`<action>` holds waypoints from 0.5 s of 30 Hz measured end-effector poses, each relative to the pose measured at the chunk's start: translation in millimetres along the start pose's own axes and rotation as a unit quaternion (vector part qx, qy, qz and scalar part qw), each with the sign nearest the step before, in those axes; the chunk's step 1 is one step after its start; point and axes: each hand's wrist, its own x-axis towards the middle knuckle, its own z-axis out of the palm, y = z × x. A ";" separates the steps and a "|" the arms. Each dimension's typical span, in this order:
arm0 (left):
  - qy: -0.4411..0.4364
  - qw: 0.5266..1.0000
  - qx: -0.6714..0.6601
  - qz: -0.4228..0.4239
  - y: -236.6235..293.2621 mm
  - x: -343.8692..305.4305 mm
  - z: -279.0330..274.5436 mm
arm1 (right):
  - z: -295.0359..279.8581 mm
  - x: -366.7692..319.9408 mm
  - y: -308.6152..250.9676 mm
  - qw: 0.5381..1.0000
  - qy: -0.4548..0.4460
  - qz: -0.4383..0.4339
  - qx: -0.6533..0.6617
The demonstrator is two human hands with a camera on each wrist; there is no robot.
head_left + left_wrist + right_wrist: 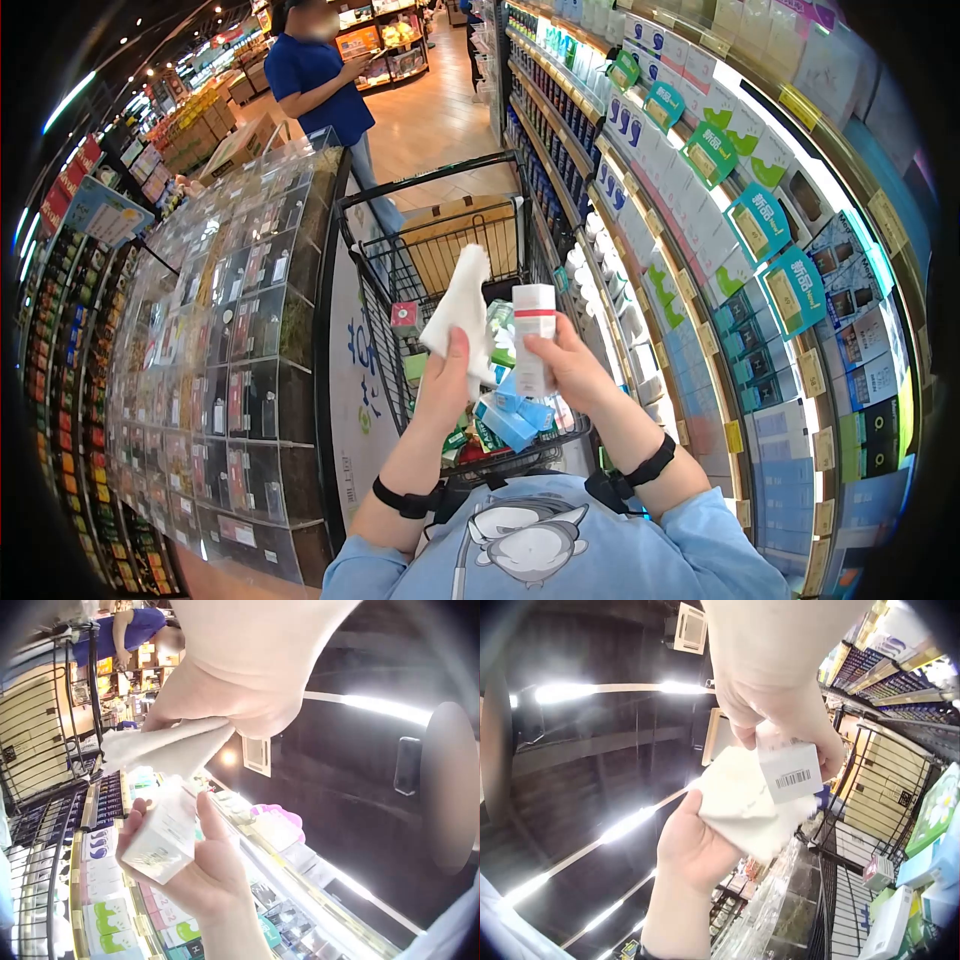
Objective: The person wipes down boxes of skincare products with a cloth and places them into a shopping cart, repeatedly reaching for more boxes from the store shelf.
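A folded white cloth [462, 300] is pinched in my left hand [449, 382], its top corner pointing up and away. My right hand [578, 368] grips a tall white box [534, 340] with a red band near its top, the thumb lying across its front. In the right wrist view the end of the box [792, 774] shows a barcode and overlaps the cloth [746, 802]. The left wrist view shows the right fingers wrapped round the box [161, 832]. Both hands are above a black wire shopping cart [385, 290].
Inside the cart lie blue packs [515, 418], green packs and a small pink box [404, 314]. A cardboard box [470, 240] is at its far end. Shelves of boxed goods [700, 200] line the right, clear bins [240, 370] the left. A person in blue [320, 80] stands ahead.
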 end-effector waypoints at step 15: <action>-0.193 0.947 0.242 -0.082 -4.5 -17.0 2.0 | -34.6 16.3 -11.6 0.979 0.028 -0.005 0.204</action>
